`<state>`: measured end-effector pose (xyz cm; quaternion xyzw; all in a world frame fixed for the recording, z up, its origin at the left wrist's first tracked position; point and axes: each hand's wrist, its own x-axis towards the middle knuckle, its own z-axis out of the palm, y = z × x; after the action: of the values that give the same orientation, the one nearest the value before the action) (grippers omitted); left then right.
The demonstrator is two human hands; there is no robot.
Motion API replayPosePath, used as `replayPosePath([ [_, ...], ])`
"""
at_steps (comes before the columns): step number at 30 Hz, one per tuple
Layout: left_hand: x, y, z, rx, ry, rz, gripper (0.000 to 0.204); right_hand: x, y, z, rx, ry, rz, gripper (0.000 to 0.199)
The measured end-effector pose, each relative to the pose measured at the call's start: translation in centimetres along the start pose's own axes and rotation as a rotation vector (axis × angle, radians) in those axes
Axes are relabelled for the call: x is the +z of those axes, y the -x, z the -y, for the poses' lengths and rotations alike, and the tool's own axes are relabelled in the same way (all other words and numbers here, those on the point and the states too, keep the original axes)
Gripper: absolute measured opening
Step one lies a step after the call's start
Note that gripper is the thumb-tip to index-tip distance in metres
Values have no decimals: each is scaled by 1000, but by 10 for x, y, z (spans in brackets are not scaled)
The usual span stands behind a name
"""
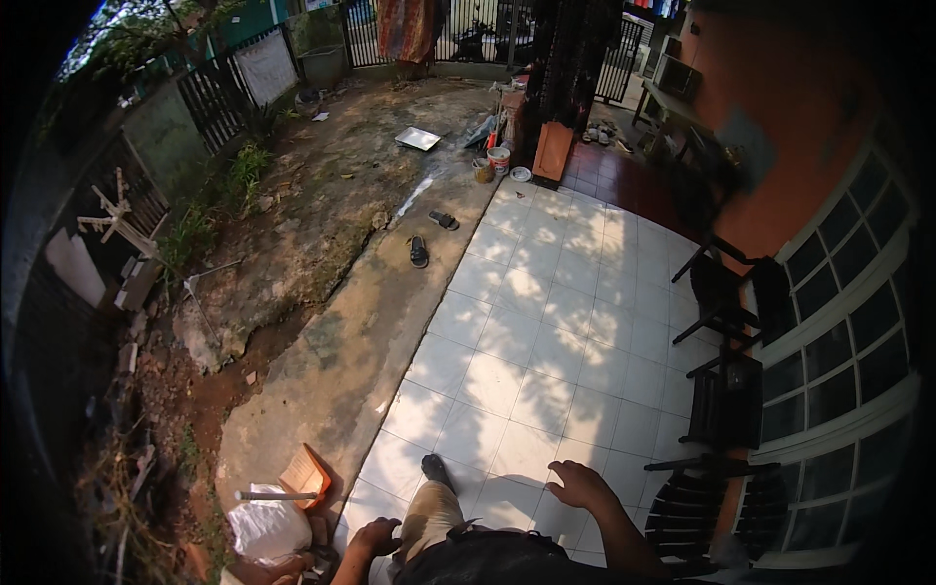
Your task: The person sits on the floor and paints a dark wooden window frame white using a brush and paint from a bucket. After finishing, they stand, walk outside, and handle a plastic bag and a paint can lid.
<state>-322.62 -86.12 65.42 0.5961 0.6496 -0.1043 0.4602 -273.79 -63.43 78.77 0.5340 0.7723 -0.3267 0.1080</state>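
My left hand [374, 537] hangs low beside my left leg, above the edge of the tiled floor. Its fingers are loosely bent and somewhat apart, and I see nothing in them. On the right, my right hand [579, 486] is held out over the white tiles [551, 400], fingers loosely curved and apart, holding nothing. Nearest to my left hand are an orange dustpan [306, 477] with a pale handle and a stuffed white sack [268, 531], both at the lower left. My foot in a dark shoe [437, 471] steps on the tiles.
Dark wooden chairs [726, 398] line the windowed wall at right. Black sandals [419, 252] lie on the concrete strip left of the tiles. Farther off stand buckets [498, 159], a dark pillar [570, 68] and a pale tray [418, 138]. Rough, uneven ground stretches left.
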Motion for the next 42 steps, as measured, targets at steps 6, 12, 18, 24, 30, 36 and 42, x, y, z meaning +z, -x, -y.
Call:
replayPosePath([
  [6, -340, -202, -153, 363, -437, -36, 64, -114, -50, -41, 387, -375, -203, 57],
  [12, -619, -375, -300, 514, -518, -236, 62, -175, -195, -104, 561, -407, -134, 63],
  [18, -731, -518, -286, 353, -151, -425, 65, -353, -467, -165, 370, -306, -65, 63],
  [24, -777, -593, -232, -5, -39, 211, 89, -692, -727, -117, -13, -95, -292, 50],
  [30, -900, -746, -229, -278, 252, 6, 89, -877, -1000, -118, -137, -151, -291, 48],
  [36, -1115, -986, -256, -160, 64, -98, 77, -925, -1247, -129, -124, -215, -122, 46],
  [42, -1373, -1121, -365, 145, 946, -475, 54, -1008, -1460, -166, -176, -389, -29, 44],
])
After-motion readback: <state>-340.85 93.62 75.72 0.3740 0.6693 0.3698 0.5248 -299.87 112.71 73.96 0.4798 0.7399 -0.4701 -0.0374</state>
